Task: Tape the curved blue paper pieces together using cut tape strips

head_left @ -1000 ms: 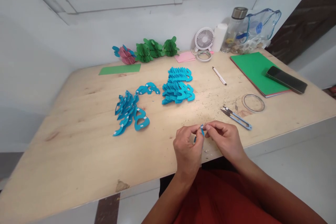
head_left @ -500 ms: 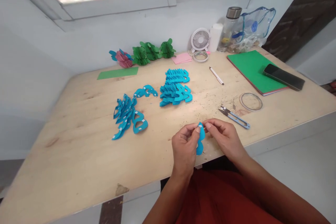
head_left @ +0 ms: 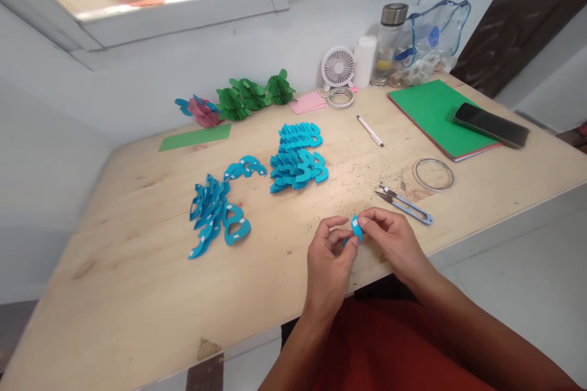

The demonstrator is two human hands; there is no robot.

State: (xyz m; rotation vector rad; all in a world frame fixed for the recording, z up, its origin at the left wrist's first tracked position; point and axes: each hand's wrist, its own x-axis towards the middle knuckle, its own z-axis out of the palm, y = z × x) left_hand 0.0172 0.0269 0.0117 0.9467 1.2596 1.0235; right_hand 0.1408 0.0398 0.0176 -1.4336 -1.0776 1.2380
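Between my hands, near the table's front edge, is a blue paper cutout (head_left: 357, 230) with a small white patch near its top. My left hand (head_left: 331, 259) pinches its lower part between thumb and fingers. The thumb and fingertips of my right hand (head_left: 391, 233) close on its upper right edge. Much of the cutout is hidden by my fingers. Off to the left lies a loose heap of blue cutouts (head_left: 210, 211) bearing small white patches. Farther back, folded blue paper pieces (head_left: 298, 168) sit in two clusters.
Thread snips (head_left: 408, 205) and a tape roll (head_left: 433, 174) lie right of my hands. Behind them are a pen (head_left: 370, 131), a green sheet (head_left: 426, 113) and a phone (head_left: 491, 124). Along the wall stand green paper figures (head_left: 252, 95), a small fan (head_left: 338, 67) and a bottle (head_left: 389, 43).
My left thumb and fingers have slid down from the cutout's top to its lower part. My right fingertips now grip the upper edge. The camera view has shifted slightly.
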